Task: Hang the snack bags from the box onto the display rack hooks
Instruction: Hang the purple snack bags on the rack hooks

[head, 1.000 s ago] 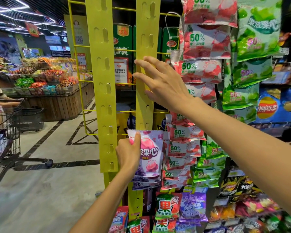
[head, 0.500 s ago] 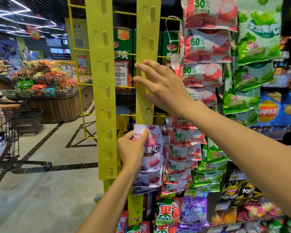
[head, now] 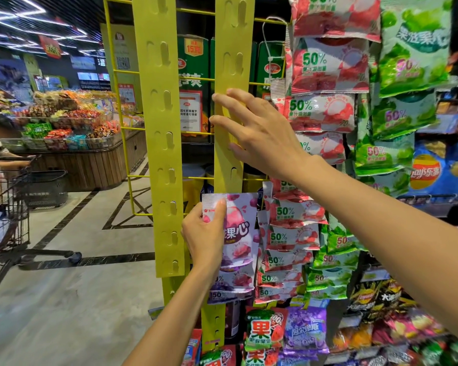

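the left hand (head: 205,233) holds a purple bag (head: 239,239) by its upper left corner, thumb across the front just under the silver top seal, fingers behind it. the bag is upright, its top edge against the lower part of the right yellow strip (head: 233,62), just below an empty slot. more purple bags hang under it on the same strip, overlapping downward.

the right hand (head: 259,133) is higher up, open with fingers spread, its fingertips (head: 217,97) lying flat on the front of that strip; it grips nothing. whether the thumb touches the strip cannot be told.

the left strip (head: 164,128) stands beside it, its hooks bare all the way down. both strips are fixed to a yellow wire rack (head: 119,128).

just right of the purple bag hang columns of red bags (head: 323,112) and green bags (head: 402,114), with blue chip bags (head: 439,167) farther right. a shopping cart (head: 8,207) stands on the floor at the left.
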